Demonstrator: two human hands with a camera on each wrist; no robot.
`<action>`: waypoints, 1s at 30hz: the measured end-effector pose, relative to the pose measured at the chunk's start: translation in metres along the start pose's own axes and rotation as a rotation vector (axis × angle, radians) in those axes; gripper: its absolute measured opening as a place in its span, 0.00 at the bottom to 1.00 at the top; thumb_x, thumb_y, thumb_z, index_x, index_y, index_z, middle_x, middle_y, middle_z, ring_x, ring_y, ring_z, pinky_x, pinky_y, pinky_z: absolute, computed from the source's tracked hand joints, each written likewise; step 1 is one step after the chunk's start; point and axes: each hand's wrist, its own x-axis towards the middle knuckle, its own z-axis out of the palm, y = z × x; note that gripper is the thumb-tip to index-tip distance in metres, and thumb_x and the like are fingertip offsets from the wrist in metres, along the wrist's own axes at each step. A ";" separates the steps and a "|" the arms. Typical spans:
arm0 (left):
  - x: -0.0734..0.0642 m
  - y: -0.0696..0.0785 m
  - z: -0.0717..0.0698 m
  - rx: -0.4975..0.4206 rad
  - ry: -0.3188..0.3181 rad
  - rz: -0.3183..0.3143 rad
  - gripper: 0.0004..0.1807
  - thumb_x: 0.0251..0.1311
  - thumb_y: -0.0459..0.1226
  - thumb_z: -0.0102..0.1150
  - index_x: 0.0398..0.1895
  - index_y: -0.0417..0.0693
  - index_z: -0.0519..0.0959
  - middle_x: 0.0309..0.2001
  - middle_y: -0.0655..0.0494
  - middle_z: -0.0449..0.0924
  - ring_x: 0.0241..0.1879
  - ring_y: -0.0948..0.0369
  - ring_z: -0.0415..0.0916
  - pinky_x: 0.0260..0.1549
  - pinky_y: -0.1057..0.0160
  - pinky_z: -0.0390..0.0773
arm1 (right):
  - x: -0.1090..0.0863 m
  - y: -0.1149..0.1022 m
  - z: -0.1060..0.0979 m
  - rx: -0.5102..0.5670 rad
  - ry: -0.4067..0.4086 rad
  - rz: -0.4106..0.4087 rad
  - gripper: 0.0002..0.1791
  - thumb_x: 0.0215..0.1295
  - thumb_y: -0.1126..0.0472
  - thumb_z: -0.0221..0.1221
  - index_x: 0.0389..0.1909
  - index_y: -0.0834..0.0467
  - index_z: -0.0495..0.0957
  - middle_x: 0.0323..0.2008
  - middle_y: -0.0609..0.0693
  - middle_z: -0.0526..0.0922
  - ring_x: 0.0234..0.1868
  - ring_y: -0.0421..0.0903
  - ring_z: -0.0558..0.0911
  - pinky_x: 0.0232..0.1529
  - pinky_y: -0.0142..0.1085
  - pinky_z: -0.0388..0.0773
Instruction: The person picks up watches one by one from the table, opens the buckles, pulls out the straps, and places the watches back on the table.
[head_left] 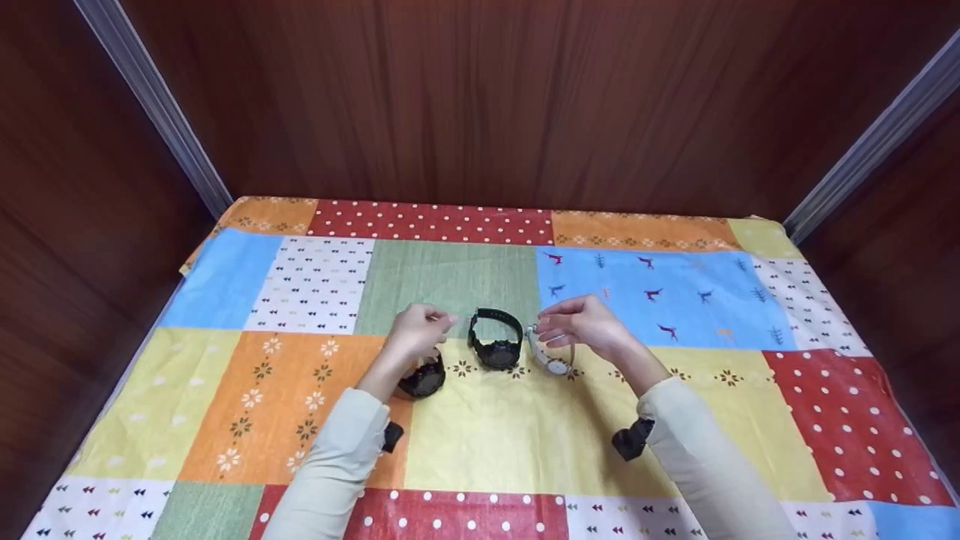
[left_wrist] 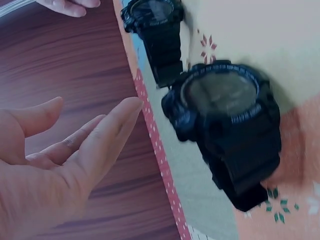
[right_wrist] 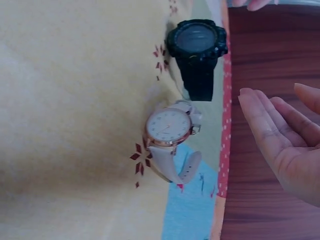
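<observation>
Three wristwatches stand in a row on the patchwork tablecloth. On the left is a black digital watch [left_wrist: 220, 95] with a chunky round case. A second black watch [head_left: 499, 354] with a looped strap sits in the middle. At the right lies a watch with a white dial, rose-gold rim and pale strap [right_wrist: 169, 125]. My left hand [head_left: 420, 330] hovers over the left black watch, fingers loosely extended and holding nothing. Above the white-dial watch is my right hand [head_left: 585, 322], its fingers also extended and apart from the watch in the right wrist view.
The patchwork tablecloth [head_left: 480, 435] covers the table. Dark brown wood panels [head_left: 480, 105] rise behind it and at both sides, with a grey metal strip [head_left: 161, 105] in the left corner. Black devices [head_left: 631, 441] are worn at both wrists.
</observation>
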 end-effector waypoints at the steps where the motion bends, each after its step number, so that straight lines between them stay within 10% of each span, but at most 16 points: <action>1: -0.001 -0.001 -0.003 -0.007 0.000 0.002 0.19 0.62 0.39 0.53 0.50 0.33 0.73 0.45 0.39 0.75 0.43 0.48 0.76 0.34 0.58 0.80 | 0.000 -0.001 0.001 -0.001 0.001 -0.002 0.17 0.63 0.71 0.49 0.50 0.79 0.68 0.41 0.71 0.77 0.38 0.55 0.82 0.41 0.43 0.78; 30: -0.022 -0.048 -0.045 -0.004 0.007 -0.137 0.10 0.63 0.31 0.48 0.42 0.30 0.72 0.31 0.39 0.77 0.21 0.59 0.76 0.23 0.64 0.80 | 0.016 -0.011 0.073 0.056 -0.170 -0.015 0.16 0.64 0.72 0.48 0.49 0.79 0.68 0.43 0.75 0.74 0.41 0.61 0.80 0.46 0.49 0.74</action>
